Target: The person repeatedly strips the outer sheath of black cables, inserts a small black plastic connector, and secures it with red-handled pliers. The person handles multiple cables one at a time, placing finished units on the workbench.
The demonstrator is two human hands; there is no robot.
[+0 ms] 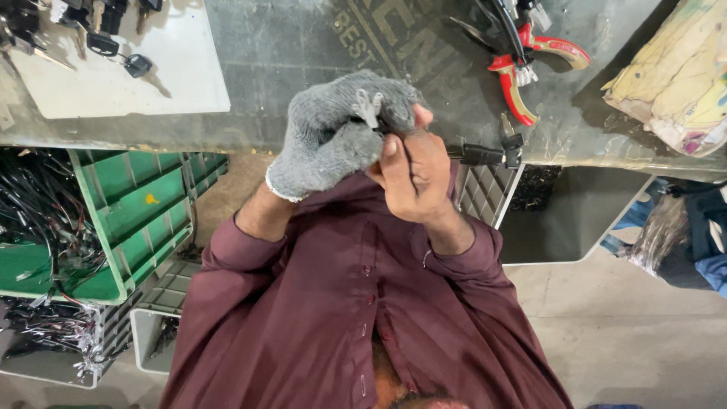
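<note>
Your gloved left hand (333,140) closed its grip around a small metal-tipped part (369,108), seemingly steadying it at chest height. Your bare right hand (413,170) pinched it from beside, above the bench (303,53) edge.

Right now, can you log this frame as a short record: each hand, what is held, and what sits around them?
left hand: gloved, grey knit, curled around a small metal part
right hand: bare, pressed against the glove, grip on the same part
bench: dark worktop
on bench: red-handled pliers, white board with keys, cloth bundle
below bench: green crate beside black wires
clothing: maroon shirt
</note>
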